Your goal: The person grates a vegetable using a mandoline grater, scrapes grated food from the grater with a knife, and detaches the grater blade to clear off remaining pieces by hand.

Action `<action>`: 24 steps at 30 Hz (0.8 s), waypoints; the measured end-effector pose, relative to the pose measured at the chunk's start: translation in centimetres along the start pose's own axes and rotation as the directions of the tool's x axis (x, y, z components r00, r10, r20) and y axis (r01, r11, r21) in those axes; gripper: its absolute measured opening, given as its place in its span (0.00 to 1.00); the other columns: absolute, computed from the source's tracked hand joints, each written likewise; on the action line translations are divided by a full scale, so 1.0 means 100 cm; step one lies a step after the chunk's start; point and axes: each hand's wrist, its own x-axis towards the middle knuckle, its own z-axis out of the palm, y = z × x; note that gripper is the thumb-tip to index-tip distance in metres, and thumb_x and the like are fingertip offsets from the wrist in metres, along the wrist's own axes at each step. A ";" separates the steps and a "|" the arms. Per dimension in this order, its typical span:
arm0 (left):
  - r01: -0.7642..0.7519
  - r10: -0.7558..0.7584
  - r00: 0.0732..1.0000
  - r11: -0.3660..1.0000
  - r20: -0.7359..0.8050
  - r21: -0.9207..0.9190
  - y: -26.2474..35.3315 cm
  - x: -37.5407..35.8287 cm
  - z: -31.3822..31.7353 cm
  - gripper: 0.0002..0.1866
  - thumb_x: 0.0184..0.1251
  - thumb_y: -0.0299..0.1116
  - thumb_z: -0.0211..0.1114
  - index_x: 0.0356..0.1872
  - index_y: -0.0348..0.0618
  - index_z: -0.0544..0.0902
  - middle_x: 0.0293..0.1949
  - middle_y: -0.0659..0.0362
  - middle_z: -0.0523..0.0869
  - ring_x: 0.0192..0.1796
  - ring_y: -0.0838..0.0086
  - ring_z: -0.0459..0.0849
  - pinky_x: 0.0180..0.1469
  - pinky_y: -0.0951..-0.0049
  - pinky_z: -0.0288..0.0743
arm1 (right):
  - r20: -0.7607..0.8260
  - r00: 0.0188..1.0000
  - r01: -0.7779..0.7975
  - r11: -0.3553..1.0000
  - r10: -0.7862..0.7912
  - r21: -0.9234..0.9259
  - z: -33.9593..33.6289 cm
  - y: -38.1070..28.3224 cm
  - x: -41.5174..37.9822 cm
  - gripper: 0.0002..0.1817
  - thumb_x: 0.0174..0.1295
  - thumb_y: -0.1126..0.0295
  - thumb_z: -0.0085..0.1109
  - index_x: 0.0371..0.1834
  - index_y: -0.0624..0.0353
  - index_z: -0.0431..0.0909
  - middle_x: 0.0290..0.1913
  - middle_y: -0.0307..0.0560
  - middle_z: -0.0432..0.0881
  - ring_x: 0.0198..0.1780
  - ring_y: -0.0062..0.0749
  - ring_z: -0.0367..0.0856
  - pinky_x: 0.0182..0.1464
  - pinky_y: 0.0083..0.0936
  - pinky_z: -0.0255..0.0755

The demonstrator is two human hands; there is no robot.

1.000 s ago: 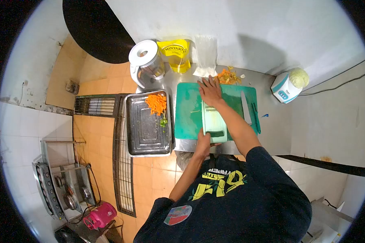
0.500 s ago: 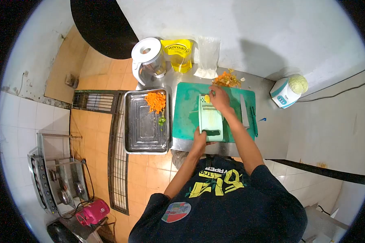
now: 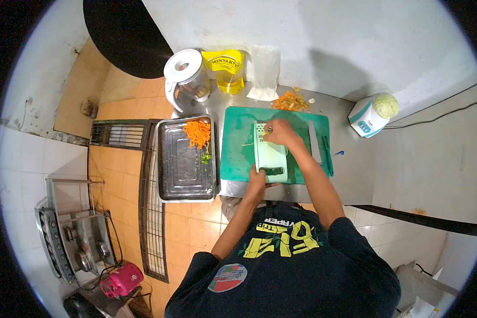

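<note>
My left hand (image 3: 256, 185) is closed around the handle end of a pale green grater (image 3: 272, 158), which lies lengthwise on the green cutting board (image 3: 240, 165). My right hand (image 3: 282, 132) presses a yellow vegetable piece (image 3: 268, 130), perhaps potato, onto the grater's far half. Fingers cover most of that piece. A thin pale shred (image 3: 247, 144) sticks out to the left of the grater. On the board's right side lie a knife (image 3: 314, 143) and a slim dark green-handled tool (image 3: 327, 155).
Left of the board, a metal tray (image 3: 162, 175) holds shredded carrot (image 3: 197, 133) and chopped greens (image 3: 205, 157). Behind stand a white-lidded jug (image 3: 187, 74), a yellow pouch (image 3: 228, 69) and a clear bag (image 3: 263, 74). Peelings (image 3: 290, 101) lie beyond the board; a scale (image 3: 364, 123) bears a cabbage (image 3: 385, 106).
My right hand has slid the yellow piece slightly nearer along the grater, and a shred now shows at its left. My left hand keeps its hold. The whole view has shifted slightly.
</note>
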 end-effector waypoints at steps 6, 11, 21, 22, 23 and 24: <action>0.021 -0.021 1.000 0.999 -0.003 -0.048 -0.003 0.003 -0.001 0.25 0.66 0.22 0.41 0.66 0.36 0.62 0.52 0.44 0.79 0.42 0.53 0.88 0.35 0.55 0.90 | -0.056 0.998 -0.019 0.991 0.027 0.130 0.021 -0.013 -0.052 0.15 0.50 0.63 0.72 0.38 0.58 0.87 0.29 0.55 0.87 0.31 0.49 0.87 0.38 0.39 0.80; 0.049 -0.049 0.998 0.999 -0.035 0.006 -0.003 0.003 -0.002 0.25 0.68 0.23 0.43 0.67 0.38 0.62 0.52 0.45 0.78 0.43 0.55 0.86 0.35 0.53 0.89 | -0.144 0.989 -0.031 0.998 0.039 0.058 0.012 -0.046 -0.080 0.10 0.56 0.66 0.69 0.35 0.62 0.85 0.28 0.58 0.84 0.33 0.56 0.85 0.37 0.46 0.77; 0.058 -0.056 0.998 0.996 -0.032 0.072 -0.004 0.004 -0.004 0.26 0.68 0.24 0.46 0.68 0.41 0.63 0.54 0.45 0.76 0.50 0.53 0.83 0.41 0.51 0.89 | -0.162 0.986 -0.015 0.995 0.031 0.103 0.019 -0.045 -0.077 0.11 0.57 0.70 0.68 0.42 0.63 0.85 0.35 0.63 0.84 0.38 0.58 0.84 0.41 0.46 0.77; 0.058 -0.057 0.998 0.996 -0.024 0.064 -0.006 0.004 -0.006 0.26 0.68 0.24 0.46 0.68 0.41 0.63 0.55 0.45 0.76 0.50 0.53 0.83 0.41 0.51 0.89 | -0.186 0.982 -0.004 0.995 0.023 0.101 0.021 -0.044 -0.076 0.12 0.57 0.70 0.68 0.43 0.63 0.85 0.35 0.63 0.84 0.37 0.58 0.84 0.41 0.46 0.77; 0.071 -0.069 0.997 0.996 -0.031 0.057 -0.007 0.005 -0.007 0.25 0.68 0.24 0.46 0.68 0.41 0.63 0.55 0.45 0.76 0.50 0.53 0.83 0.41 0.51 0.89 | -0.190 0.982 -0.002 0.996 0.020 0.094 0.023 -0.043 -0.074 0.13 0.57 0.70 0.68 0.45 0.63 0.85 0.35 0.63 0.84 0.37 0.58 0.84 0.41 0.46 0.77; 0.086 -0.084 0.996 0.995 -0.039 0.050 -0.001 0.002 -0.004 0.25 0.68 0.24 0.46 0.68 0.41 0.63 0.55 0.45 0.75 0.50 0.52 0.83 0.41 0.51 0.89 | -0.192 0.981 -0.001 0.996 0.018 0.087 0.026 -0.042 -0.073 0.14 0.58 0.70 0.68 0.46 0.62 0.86 0.35 0.63 0.84 0.37 0.58 0.84 0.41 0.46 0.77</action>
